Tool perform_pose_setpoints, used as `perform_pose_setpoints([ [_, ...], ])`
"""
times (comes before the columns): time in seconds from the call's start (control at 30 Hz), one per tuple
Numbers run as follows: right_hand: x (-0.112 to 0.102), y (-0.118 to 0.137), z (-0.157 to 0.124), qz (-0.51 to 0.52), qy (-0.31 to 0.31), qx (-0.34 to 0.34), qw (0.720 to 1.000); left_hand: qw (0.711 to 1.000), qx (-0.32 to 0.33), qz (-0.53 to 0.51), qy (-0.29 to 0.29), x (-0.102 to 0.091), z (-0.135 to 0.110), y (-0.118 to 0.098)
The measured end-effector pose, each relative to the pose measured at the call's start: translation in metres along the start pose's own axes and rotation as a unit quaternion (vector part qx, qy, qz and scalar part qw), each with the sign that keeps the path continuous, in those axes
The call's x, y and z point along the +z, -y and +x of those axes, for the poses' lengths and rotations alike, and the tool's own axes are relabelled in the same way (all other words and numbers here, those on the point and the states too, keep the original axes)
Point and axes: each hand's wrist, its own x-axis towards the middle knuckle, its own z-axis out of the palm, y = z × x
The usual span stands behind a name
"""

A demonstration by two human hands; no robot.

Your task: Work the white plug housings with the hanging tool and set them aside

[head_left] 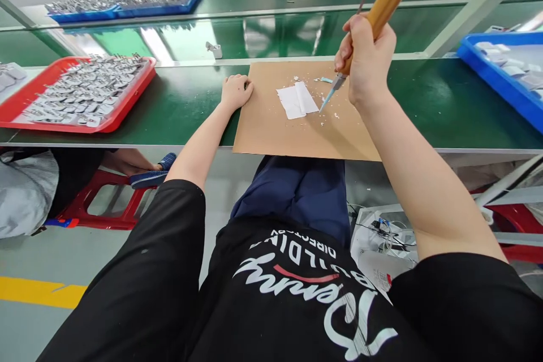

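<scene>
My right hand (368, 56) is wrapped around an amber glue syringe (379, 8), which slants down to the left. Its blue tapered tip (327, 99) points at the cardboard sheet (267, 136), close to the right edge of a creased white paper (291, 103). Whether the tip touches the board I cannot tell. At the sheet's left edge, my left hand (236, 92) rests with its thumb apart from the fingers and holds nothing visible. White crumbs and a small blue scrap (326, 80) lie scattered around the paper.
A red tray (148, 76) of small metal-and-white parts stands left on the green bench (186, 119). Blue trays sit on the back shelf (186, 7) and at right (470, 56). One white part (215, 51) lies behind the board. Another person's foot (148, 178) shows below left.
</scene>
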Motion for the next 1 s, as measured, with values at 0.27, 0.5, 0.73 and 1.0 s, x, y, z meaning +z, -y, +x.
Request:
perform_pose_setpoints([
  [0.27, -0.002, -0.001, -0.003, -0.02, -0.073, -0.017, 0.997, 1.0, 0.002, -0.02, 0.008, 0.0, 0.0, -0.001],
  [0.5, -0.016, -0.009, 0.0, -0.023, -0.113, -0.072, 0.991, 1.0, 0.0, -0.003, 0.016, 0.001, 0.0, -0.002],
  [0.73, -0.01, -0.01, 0.004, -0.039, -0.104, -0.068, 0.992, 1.0, -0.006, -0.01, 0.029, 0.001, -0.003, -0.006],
  [1.0, 0.015, -0.012, 0.016, -0.064, -0.093, -0.027, 0.993, 1.0, 0.0, 0.001, 0.022, -0.003, -0.009, -0.012],
])
